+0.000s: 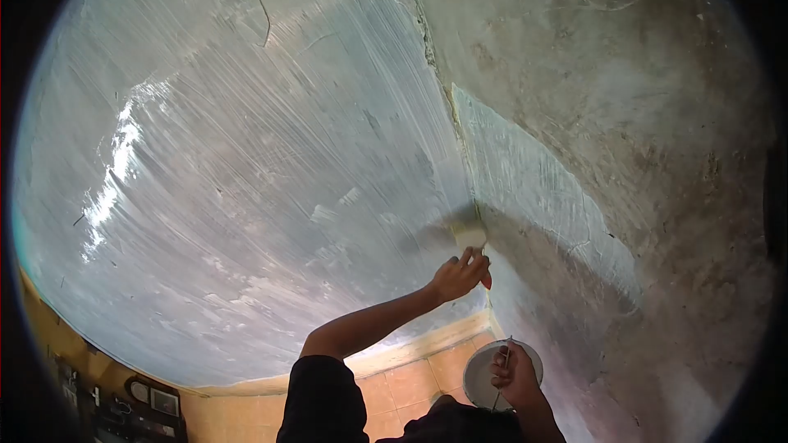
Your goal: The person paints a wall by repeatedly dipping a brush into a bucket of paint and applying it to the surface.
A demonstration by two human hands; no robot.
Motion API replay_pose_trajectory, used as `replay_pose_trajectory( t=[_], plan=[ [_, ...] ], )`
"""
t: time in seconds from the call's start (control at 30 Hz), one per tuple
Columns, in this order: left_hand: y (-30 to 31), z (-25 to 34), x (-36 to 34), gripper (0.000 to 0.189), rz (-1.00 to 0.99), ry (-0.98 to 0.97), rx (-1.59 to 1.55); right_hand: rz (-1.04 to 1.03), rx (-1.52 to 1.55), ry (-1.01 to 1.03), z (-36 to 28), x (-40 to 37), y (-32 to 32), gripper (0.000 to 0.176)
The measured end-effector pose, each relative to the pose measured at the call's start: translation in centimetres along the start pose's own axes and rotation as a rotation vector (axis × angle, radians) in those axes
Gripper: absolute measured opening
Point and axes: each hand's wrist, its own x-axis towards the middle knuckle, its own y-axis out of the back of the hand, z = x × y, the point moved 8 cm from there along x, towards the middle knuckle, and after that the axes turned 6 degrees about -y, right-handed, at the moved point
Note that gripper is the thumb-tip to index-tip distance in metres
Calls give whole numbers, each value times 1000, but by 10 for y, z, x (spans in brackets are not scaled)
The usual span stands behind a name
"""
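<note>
Left hand: the left hand [461, 273] is raised overhead, its fingers curled tight around the short handle of a brush [469, 235].
Brush: the pale bristle head is pressed against the surface overhead, right at the corner seam [447, 107] where two surfaces meet.
Left arm: the bare forearm slants down and left to a black sleeve [322, 398] at the bottom edge of the view.
Right hand: the right hand [515, 371] sits lower and to the right, closed around a thin wire handle [502, 358].
Pail: a round white pail [476, 373] hangs just behind the right hand, well below the brush.
Painted surface: a broad pale blue-white surface [246, 156] fills the left side. It is streaked with brush strokes and has a wet shine near its left edge.
Bare surface: grey-brown plaster [648, 115] fills the right side, with a pale painted strip [533, 189] running along the seam.
Below: a tan band and orange tiles [402, 385] lie under the painted surface.
Far corner: small dark items [123, 410] sit at the bottom left, too small to tell apart.
</note>
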Motion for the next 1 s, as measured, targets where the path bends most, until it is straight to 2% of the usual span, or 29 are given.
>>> replay_pose_trajectory(
  t=[0.03,0.07,0.13,0.17,0.2,0.3,0.4,0.47,0.5,0.53,0.57,0.67,0.73,0.77,0.83,0.9,0.93,0.97,1.0],
  plan=[
    [-3,3,-2,22,-42,-2,-199,-1,3,-4,0,0,3,20],
    [-2,1,-2,22,-39,1,-202,-5,6,-8,0,0,5,19],
    [-19,-31,-7,20,-215,280,-476,0,5,-5,3,-1,5,19],
    [6,-57,3,17,-158,433,-423,-1,8,-3,5,-2,4,19],
    [49,-82,18,19,96,413,-353,-2,6,-2,6,-1,5,19],
    [152,-157,62,8,289,440,-284,-13,14,5,7,1,3,19],
    [252,-227,99,6,501,459,-187,-43,13,2,9,3,1,20],
    [306,-273,117,6,615,441,-3,-35,35,-25,11,4,1,22],
    [333,-287,128,7,726,329,84,-36,26,-12,8,4,1,22],
    [359,-294,137,8,782,314,140,-23,56,-15,9,4,3,23],
    [380,-298,144,9,761,369,222,-9,86,-22,9,3,3,24],
    [411,-291,155,6,834,298,398,-18,128,-40,10,1,-1,23],
    [386,-309,148,12,775,174,453,-10,108,-48,12,2,0,23],
    [365,-302,144,23,615,252,425,-7,97,-50,14,3,0,22],
    [303,-279,128,36,431,183,492,-14,103,-59,15,3,2,22],
    [244,-224,98,38,248,77,364,-21,114,-72,16,4,2,21],
    [208,-191,81,39,142,3,452,-21,96,-62,14,3,1,21],
    [175,-160,62,38,116,-48,439,-18,75,-52,12,1,0,20],
    [137,-133,41,32,24,-52,426,-13,75,-58,14,0,-1,20]
  ],
)
